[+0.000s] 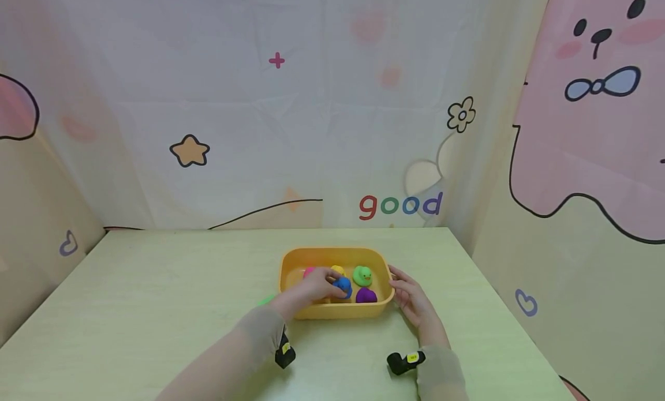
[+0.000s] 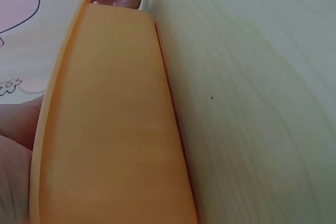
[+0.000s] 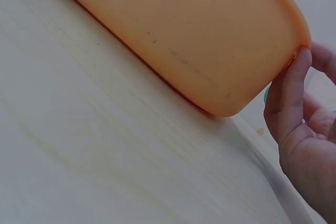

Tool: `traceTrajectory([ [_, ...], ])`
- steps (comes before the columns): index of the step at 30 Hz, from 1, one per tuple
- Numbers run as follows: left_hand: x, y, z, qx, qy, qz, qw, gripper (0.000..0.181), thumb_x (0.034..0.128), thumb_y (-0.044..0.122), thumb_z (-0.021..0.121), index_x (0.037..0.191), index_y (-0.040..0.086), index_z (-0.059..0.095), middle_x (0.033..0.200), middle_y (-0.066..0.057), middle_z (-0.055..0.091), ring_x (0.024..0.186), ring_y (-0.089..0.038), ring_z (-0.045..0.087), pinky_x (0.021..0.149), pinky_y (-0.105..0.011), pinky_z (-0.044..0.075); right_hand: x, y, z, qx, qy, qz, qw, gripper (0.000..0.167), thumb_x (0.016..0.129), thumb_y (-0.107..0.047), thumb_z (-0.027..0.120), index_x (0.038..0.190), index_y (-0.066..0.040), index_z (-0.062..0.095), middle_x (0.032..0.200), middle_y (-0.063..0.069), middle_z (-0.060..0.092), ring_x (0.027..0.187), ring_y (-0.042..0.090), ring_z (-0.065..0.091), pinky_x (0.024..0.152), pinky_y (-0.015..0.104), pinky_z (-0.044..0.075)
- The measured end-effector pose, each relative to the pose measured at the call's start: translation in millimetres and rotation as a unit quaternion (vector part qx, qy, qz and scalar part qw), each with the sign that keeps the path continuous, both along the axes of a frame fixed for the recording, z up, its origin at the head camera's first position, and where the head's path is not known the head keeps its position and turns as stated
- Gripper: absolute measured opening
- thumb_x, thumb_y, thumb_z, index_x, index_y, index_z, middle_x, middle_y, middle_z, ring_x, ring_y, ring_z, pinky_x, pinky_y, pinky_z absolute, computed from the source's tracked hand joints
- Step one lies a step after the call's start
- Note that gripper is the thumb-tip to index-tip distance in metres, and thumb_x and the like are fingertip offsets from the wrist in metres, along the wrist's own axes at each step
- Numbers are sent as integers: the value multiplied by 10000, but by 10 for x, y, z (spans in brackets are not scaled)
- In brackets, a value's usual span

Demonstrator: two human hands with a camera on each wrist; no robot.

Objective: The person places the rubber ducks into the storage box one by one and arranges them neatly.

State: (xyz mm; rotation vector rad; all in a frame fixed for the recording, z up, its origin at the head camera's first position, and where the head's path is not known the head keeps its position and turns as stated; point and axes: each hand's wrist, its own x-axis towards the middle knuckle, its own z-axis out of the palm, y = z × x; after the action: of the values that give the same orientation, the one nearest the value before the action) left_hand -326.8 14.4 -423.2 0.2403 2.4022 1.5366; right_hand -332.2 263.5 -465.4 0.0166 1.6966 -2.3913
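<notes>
A yellow-orange plastic bin (image 1: 345,311) stands on the table with small toy ducks inside. My left hand (image 1: 318,284) reaches over its near rim and pinches a blue toy duck (image 1: 343,286) inside. Around that duck are a green duck (image 1: 362,276), a purple duck (image 1: 366,296), a yellow duck (image 1: 337,270) and a pink one (image 1: 309,271), the last two partly hidden by the hand. At the bin's right end, my right hand (image 1: 410,297) holds the rim. The right wrist view shows its fingers (image 3: 294,87) at the bin's corner; the left wrist view shows mainly the bin's outer wall (image 2: 110,114).
A bit of something green (image 1: 266,300) shows on the table left of the bin, mostly hidden by the left forearm. The pale wooden table (image 1: 156,297) meets a printed cloth backdrop (image 1: 249,170) behind and at both sides.
</notes>
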Motion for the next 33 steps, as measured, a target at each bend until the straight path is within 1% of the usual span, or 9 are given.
traceTrajectory([
  [5,11,8,2,-335,25,-65,9994,409,776,35,803,1141,-53,642,1109,-207,643,973,-280,607,935,-403,539,7,-9,3,-14,24,-23,10000,552,965,12,458,1494,25,301,1043,-18,583,780,20,608,677,108,511],
  [11,22,12,-17,-577,135,-114,9982,309,771,-10,792,1058,-41,682,1055,-168,652,914,-236,584,892,-378,558,8,-11,-4,-57,12,-98,9999,545,963,9,471,1488,16,325,1057,-18,583,807,28,611,700,117,520],
  [13,21,22,-23,-714,241,-123,9971,287,767,-17,792,1036,-39,694,1041,-155,655,899,-223,577,889,-372,558,5,-14,-9,-57,-6,-145,9999,543,963,8,473,1486,16,329,1058,-16,586,807,33,612,702,123,522],
  [16,20,38,-24,-1043,456,-154,9934,263,767,-2,798,1012,-29,705,1019,-129,658,876,-203,564,869,-352,555,-5,-19,-19,-42,-43,-176,9998,545,968,3,471,1491,13,319,1050,-17,587,788,33,607,685,120,514],
  [20,21,58,-7,-1341,643,-200,9887,229,771,-3,791,986,-19,716,999,-117,663,860,-198,567,820,-333,554,-10,-10,-23,10,-44,-145,9999,556,977,-9,471,1505,6,298,1043,-24,570,777,25,593,674,109,503],
  [24,17,64,6,-1445,633,-242,9872,231,773,-57,758,997,-17,716,1012,-129,674,897,-216,594,843,-342,553,-7,-1,-19,42,-72,-150,9999,555,977,-15,480,1506,-6,311,1054,-23,555,775,24,588,674,111,501],
  [28,23,38,41,-1597,577,-382,9847,322,773,-158,648,1051,-8,709,1063,-153,672,969,-255,604,867,-352,551,-7,1,-25,58,-79,-142,9999,536,975,-20,485,1493,-20,347,1051,-24,546,753,19,584,665,107,498],
  [31,41,-23,86,-1665,737,-545,9818,378,751,-196,597,1069,-18,699,1093,-186,671,1012,-297,618,855,-356,556,-11,-5,-28,5,-18,-168,9999,514,964,0,482,1468,-8,380,1024,-10,551,715,22,577,630,105,489],
  [33,47,-85,134,-1693,813,-632,9802,352,763,-167,627,1073,-16,693,1105,-194,669,1025,-310,620,862,-369,555,-14,-4,-30,-24,8,-178,9998,499,957,9,481,1450,-7,401,1012,-5,547,695,23,568,610,104,479],
])
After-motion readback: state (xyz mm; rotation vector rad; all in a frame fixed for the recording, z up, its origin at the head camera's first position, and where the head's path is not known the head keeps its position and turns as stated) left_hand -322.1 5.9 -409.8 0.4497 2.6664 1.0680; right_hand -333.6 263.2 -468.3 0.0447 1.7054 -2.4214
